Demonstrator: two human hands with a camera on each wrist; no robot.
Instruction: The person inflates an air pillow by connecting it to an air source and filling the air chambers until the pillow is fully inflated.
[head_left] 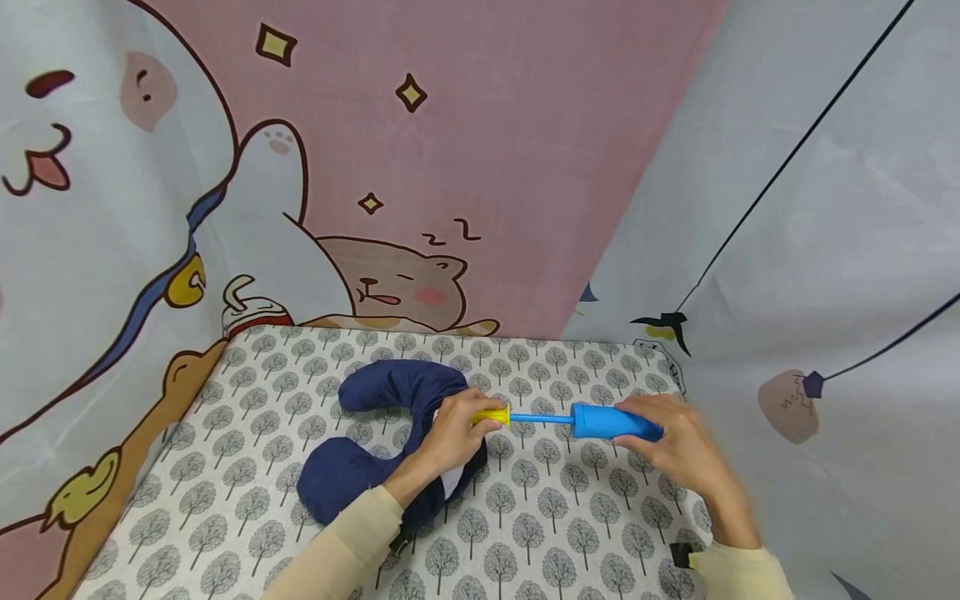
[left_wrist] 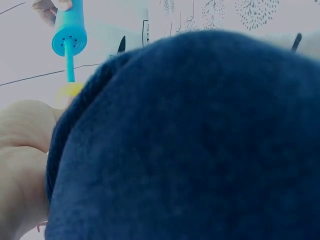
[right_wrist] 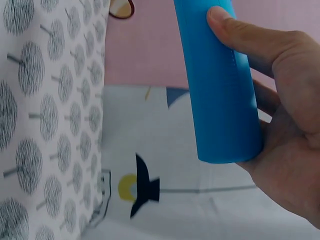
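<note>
Over the white cloth printed with grey trees (head_left: 187, 533), with twelve o'clock at the far edge, a bright blue cylindrical hand pump (head_left: 596, 421) is held crosswise, its thin blue rod (head_left: 542, 418) partly drawn out. Its yellow plastic handle (head_left: 498, 415) is pointed toward nine o'clock and its barrel toward three. Around the handle, the fingers of the left hand (head_left: 456, 427) are curled; their full grip cannot be told, being partly hidden. By the right hand (head_left: 671, 433) the barrel is gripped near its outer end, thumb on one side and fingers on the other. The left forearm is brought in from seven o'clock, the right from about five. Toward nine o'clock, partly beneath the left hand and forearm, a navy soft-fabric U-shaped neck pillow (head_left: 337, 479) is laid. For a smooth stroke, the rod should probably be kept in line with the barrel, without sideways bending, and the barrel held steady.
</note>
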